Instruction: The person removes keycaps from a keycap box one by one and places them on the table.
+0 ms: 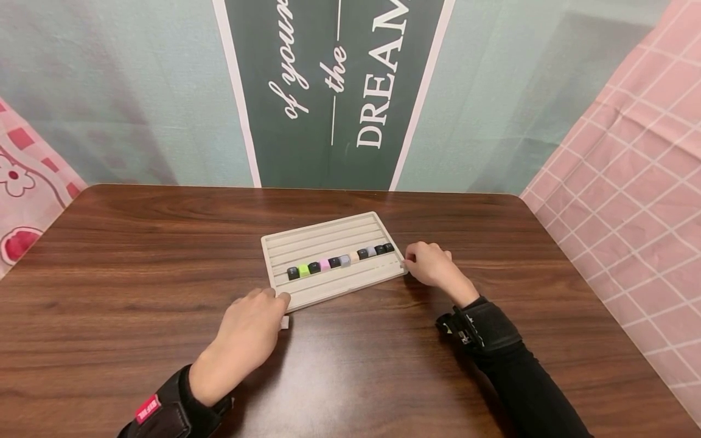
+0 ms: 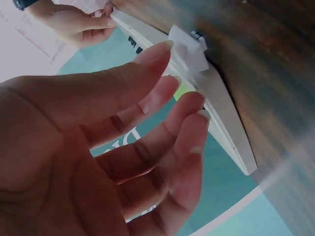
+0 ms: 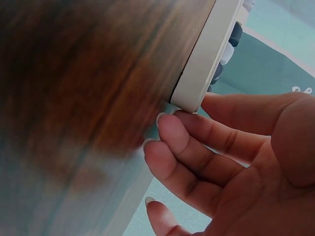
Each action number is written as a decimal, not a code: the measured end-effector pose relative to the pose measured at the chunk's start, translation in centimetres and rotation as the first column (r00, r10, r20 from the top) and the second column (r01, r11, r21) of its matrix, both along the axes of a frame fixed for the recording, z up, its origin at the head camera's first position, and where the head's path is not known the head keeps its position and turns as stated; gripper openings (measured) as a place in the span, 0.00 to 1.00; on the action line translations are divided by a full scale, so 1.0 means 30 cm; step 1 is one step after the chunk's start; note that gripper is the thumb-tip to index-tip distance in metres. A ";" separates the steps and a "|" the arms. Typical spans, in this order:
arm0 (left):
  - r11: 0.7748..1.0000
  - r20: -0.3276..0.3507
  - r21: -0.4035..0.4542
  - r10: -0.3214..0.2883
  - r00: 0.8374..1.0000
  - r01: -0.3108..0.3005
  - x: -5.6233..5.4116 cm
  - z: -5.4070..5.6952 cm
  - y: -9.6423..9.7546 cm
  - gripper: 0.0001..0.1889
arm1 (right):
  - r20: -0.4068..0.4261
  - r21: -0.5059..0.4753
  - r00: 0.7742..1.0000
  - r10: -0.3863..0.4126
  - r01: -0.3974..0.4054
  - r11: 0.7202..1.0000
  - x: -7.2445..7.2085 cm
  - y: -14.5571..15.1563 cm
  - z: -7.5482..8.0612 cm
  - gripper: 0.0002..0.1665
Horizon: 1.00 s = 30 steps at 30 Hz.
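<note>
The off-white slatted tray [image 1: 328, 239] lay flat on the wood-grain bench [image 1: 356, 377] at the centre of the frame, set at a slant, its right end higher in the frame than its left. One row of small block-shaped pieces [image 1: 334, 262] ran across it: from the left, black, green, black, pink, black, grey, cream, black, grey, black, black.

Of the two hands, the right hand [image 1: 432, 264], right of centre, pinched the tray's lower right corner; the right wrist view showed the thumb above the rim and the forefinger beneath, the other fingers loosely bent. The left hand [image 1: 249, 325], lower left of centre, was at the tray's lower left corner with fingers bent and a narrow gap between thumb and fingertips; whether it touched the tray could not be told. A small white piece [image 1: 284, 322] showed just beside that hand, near the tray's lower edge.

Each wrist carried a black band, the left one bearing a red label [image 1: 147, 409]. A green panel [image 1: 328, 164] with white lettering, including "DREAM", stood at upper centre. Pink gridded cloth [image 1: 630, 201] hung at the right.
</note>
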<state>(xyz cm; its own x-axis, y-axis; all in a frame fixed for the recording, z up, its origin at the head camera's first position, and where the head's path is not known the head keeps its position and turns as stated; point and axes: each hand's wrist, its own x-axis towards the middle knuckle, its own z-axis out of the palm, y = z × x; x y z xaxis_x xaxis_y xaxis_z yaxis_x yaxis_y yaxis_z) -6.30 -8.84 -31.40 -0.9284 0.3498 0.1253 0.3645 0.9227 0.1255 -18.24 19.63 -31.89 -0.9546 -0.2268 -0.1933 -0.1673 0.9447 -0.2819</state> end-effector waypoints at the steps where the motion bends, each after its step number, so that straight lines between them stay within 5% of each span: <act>1: 1.000 0.000 0.001 0.001 1.000 -0.001 0.000 0.003 -0.002 0.08 | 0.001 0.001 1.000 -0.001 0.001 1.000 0.000 0.000 0.001 0.11; 15: 0.998 -0.056 0.036 0.060 0.997 -0.058 -0.031 0.058 -0.028 0.08 | -0.002 0.004 1.000 0.002 -0.002 1.000 -0.001 -0.003 -0.003 0.11; 30: 0.988 0.083 0.105 0.102 0.991 -0.111 -0.121 0.072 -0.015 0.08 | -0.028 0.018 1.000 0.005 -0.005 1.000 -0.007 0.001 -0.004 0.13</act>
<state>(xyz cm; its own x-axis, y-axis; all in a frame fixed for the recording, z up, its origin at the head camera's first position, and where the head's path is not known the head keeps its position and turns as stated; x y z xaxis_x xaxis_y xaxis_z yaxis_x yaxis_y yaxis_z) -9.93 -9.31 -29.23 -0.9680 0.2365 0.0842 0.2503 0.9348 0.2518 -18.45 19.66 -32.03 -0.9585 -0.2285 -0.1706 -0.1798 0.9487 -0.2602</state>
